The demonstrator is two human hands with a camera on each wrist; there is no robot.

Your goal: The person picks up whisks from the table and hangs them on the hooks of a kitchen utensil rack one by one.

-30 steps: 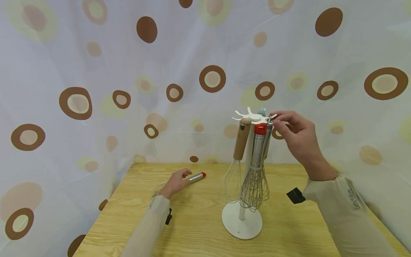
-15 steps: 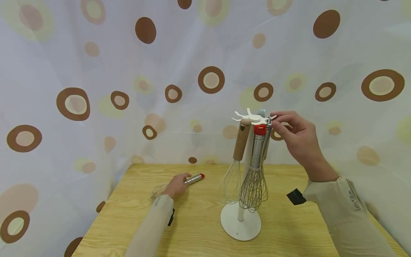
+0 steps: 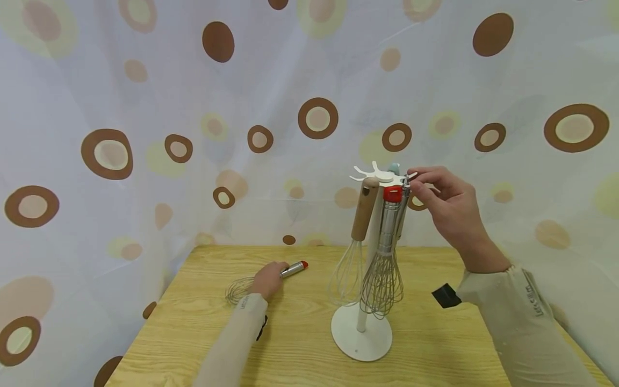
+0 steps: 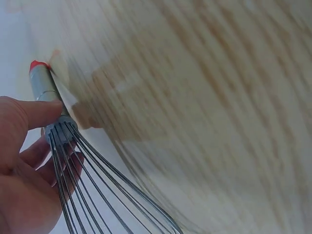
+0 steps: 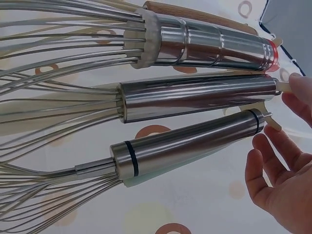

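My left hand [image 3: 269, 279] grips a wire whisk [image 3: 293, 269] lying on the table. In the left wrist view, the thumb crosses that whisk's silver, red-tipped handle [image 4: 45, 87] just above the wires, with fingers beneath. A white whisk stand [image 3: 361, 346] carries several hanging whisks. One has a wooden handle [image 3: 366, 212]; another, with a red cap [image 3: 392, 194], has a ridged silver handle. At the top, my right hand [image 3: 452, 209] pinches a white hook between thumb and index finger. Two plain steel handles hang by it in the right wrist view, an upper one [image 5: 200, 100] and a lower one [image 5: 190, 145].
The wooden table [image 3: 300, 333] ends at a dotted curtain [image 3: 290, 134] behind. Several white hooks [image 3: 364, 173] on the stand's left have nothing hanging from them. A pale teal end [image 3: 394, 168] shows behind the stand's top.
My left hand has come down onto the lying whisk, and its fingers have closed round the handle. The right hand stays at the stand's hook.
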